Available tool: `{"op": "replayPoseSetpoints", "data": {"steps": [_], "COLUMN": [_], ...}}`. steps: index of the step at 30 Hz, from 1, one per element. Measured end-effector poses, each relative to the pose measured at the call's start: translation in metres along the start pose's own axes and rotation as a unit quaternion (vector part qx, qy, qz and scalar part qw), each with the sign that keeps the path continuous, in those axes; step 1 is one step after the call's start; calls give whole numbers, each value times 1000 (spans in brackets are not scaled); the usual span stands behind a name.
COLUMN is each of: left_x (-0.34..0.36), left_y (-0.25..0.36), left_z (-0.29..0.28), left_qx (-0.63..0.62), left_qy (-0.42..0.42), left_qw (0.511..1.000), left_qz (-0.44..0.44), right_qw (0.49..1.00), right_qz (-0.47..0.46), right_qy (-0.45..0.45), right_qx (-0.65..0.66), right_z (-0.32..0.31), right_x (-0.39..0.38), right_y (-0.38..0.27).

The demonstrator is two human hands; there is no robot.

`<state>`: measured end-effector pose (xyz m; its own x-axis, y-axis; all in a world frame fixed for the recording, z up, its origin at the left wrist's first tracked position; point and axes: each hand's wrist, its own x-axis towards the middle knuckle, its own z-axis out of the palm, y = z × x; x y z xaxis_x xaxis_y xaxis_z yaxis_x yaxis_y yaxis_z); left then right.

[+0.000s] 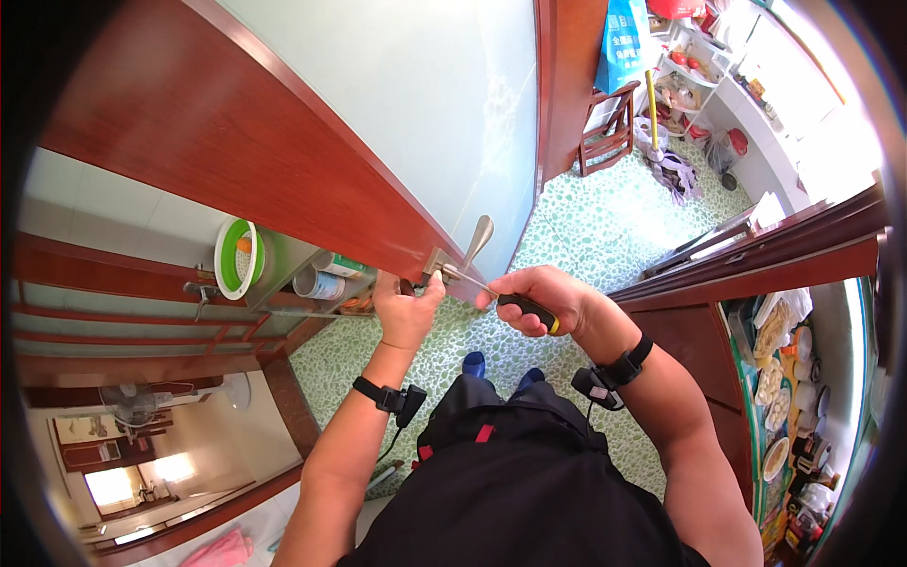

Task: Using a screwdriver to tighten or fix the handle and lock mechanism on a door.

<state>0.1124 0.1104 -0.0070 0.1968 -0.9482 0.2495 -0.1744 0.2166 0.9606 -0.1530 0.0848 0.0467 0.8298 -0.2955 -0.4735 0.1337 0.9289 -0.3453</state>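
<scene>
In front of me stands a reddish-brown door with a pale glass panel, its edge toward me. A metal lever handle sticks out on its right face, beside the lock hardware at the door edge. My left hand is closed around the lock area, the thumb pressing near the metal. My right hand grips a screwdriver with a black and yellow handle. Its shaft slants up-left to the lock hardware; whether the tip sits in a screw is too small to tell.
Left of the door are a green-rimmed basin and several cans on a shelf. A wooden chair and a yellow pole stand far right. At right, a cabinet adjoins crowded shelves. Green pebble-patterned floor lies below.
</scene>
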Motion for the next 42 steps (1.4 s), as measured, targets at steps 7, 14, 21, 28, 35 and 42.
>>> {"op": "replayPoseSetpoints", "data": {"steps": [7,14,21,28,35,42], "left_x": [1,-4,-4,-3,0,-43], "left_y": [2,8,3,2,-4,-14], "left_z": [1,7,3,2,-12,-15], "left_qx": [31,12,9,16,42,-17], "left_qy": [-19,6,3,-19,-37,30], "left_qw": [999,1000,1000,1000,997,998], "left_qz": [13,9,8,16,50,-55], "right_qw": [551,932,978,975,889,750], "right_qz": [-352,-122,-84,-78,-151,-245], "right_qy": [336,156,92,101,169,304], "right_qx": [-678,-302,-167,-181,-397,-534], "right_z": [25,31,14,10,22,-46], "right_x": [13,-9,-1,-1,-22,7], "right_y": [45,3,6,2,26,102]}}
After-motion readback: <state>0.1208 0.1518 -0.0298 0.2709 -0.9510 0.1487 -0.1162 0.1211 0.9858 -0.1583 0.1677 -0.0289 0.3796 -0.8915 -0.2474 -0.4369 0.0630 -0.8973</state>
